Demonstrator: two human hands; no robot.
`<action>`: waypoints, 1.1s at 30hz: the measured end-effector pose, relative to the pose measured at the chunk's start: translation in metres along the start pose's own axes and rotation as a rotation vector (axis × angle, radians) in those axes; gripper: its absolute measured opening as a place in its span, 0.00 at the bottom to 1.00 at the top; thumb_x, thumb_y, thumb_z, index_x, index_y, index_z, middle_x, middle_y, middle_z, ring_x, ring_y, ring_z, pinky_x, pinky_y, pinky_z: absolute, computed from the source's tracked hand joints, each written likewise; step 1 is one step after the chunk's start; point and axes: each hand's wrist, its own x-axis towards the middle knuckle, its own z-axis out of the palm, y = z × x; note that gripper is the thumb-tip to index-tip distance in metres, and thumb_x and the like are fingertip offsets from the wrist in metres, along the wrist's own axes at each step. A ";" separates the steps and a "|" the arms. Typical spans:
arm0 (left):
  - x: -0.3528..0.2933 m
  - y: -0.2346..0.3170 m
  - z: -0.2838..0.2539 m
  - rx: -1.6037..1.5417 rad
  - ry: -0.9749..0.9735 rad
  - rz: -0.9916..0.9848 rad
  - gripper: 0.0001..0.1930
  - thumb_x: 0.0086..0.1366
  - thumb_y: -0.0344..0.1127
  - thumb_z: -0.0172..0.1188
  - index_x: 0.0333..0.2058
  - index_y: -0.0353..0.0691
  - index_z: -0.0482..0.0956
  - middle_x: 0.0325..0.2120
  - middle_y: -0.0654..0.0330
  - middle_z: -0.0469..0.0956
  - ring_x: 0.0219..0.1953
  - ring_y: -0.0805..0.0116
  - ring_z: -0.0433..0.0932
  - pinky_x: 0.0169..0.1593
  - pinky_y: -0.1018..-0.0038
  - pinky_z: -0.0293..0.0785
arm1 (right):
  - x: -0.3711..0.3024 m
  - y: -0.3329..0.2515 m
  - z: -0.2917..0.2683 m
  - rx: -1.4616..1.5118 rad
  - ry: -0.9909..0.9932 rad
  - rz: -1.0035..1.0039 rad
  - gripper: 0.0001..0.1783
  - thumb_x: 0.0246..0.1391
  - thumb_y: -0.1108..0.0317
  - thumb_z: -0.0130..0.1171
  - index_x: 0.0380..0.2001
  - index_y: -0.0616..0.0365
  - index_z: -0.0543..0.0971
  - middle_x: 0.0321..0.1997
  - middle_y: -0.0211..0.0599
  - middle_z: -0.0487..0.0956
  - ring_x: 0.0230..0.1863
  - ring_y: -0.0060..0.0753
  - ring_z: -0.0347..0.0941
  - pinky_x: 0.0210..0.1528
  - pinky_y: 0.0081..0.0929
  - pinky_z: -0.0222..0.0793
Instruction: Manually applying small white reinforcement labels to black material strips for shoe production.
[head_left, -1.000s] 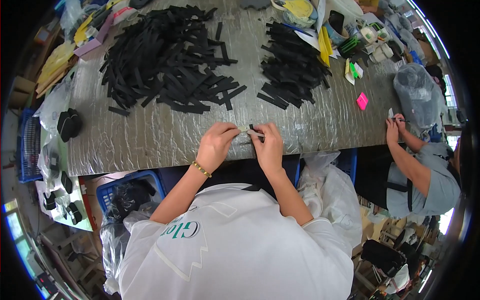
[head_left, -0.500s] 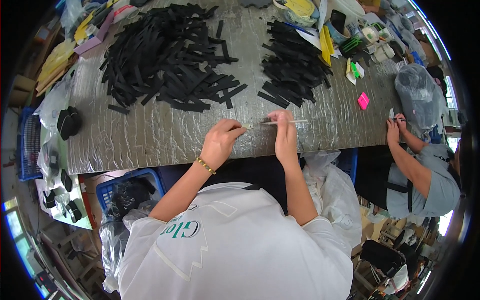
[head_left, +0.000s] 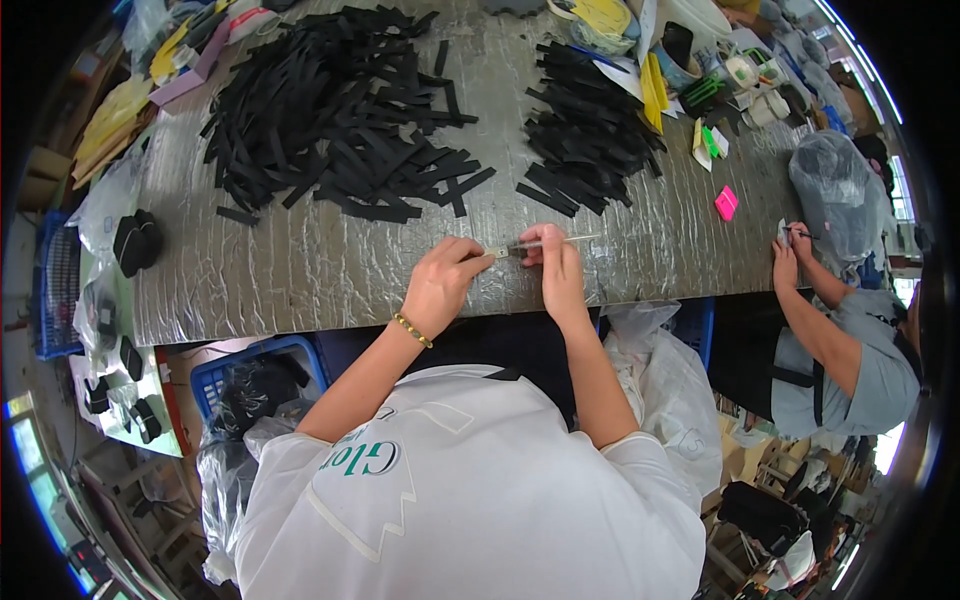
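Note:
My left hand (head_left: 441, 283) is closed in a pinch on a small pale, flat piece (head_left: 501, 253) with a dark spot, just over the table. Across from it, my right hand (head_left: 559, 280) grips a thin brush-like stick (head_left: 583, 238) with a pale handle. The stick's dark end points left and comes up to the small piece; whether they touch, I cannot tell. Beyond my hands lie a large pile of black strips (head_left: 300, 110) at the left and a smaller pile of black strips (head_left: 590, 130) at the right.
The table (head_left: 300, 275) has a wrinkled, shiny cover. At its right lie a pink pad (head_left: 726, 203), a wrapped plastic bag (head_left: 835, 180) and assorted containers. A co-worker's hands (head_left: 788, 255) handle a small pale piece there. A blue basket (head_left: 215, 385) stands below the near edge.
My right hand has shifted left, bringing the dark end of the stick up to the small piece. My left hand stays nearly in place.

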 end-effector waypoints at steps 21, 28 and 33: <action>0.000 0.001 0.001 0.006 0.006 -0.020 0.14 0.54 0.21 0.61 0.39 0.41 0.86 0.36 0.59 0.80 0.40 0.56 0.79 0.44 0.65 0.77 | -0.005 0.002 0.006 -0.385 0.017 -0.144 0.13 0.63 0.67 0.60 0.36 0.69 0.82 0.29 0.47 0.82 0.28 0.32 0.81 0.32 0.27 0.73; -0.001 0.000 0.000 -0.022 0.025 -0.041 0.16 0.57 0.21 0.60 0.45 0.40 0.84 0.35 0.57 0.81 0.39 0.54 0.79 0.43 0.63 0.77 | -0.015 -0.009 0.012 -0.309 -0.044 -0.091 0.12 0.62 0.68 0.60 0.36 0.70 0.82 0.30 0.47 0.82 0.30 0.34 0.81 0.34 0.26 0.73; -0.001 -0.001 0.001 -0.091 0.077 -0.054 0.20 0.60 0.21 0.57 0.52 0.40 0.78 0.35 0.55 0.81 0.40 0.53 0.80 0.42 0.62 0.78 | -0.009 -0.006 0.024 -0.409 -0.103 -0.144 0.10 0.63 0.71 0.59 0.37 0.71 0.82 0.34 0.39 0.84 0.34 0.25 0.81 0.38 0.23 0.75</action>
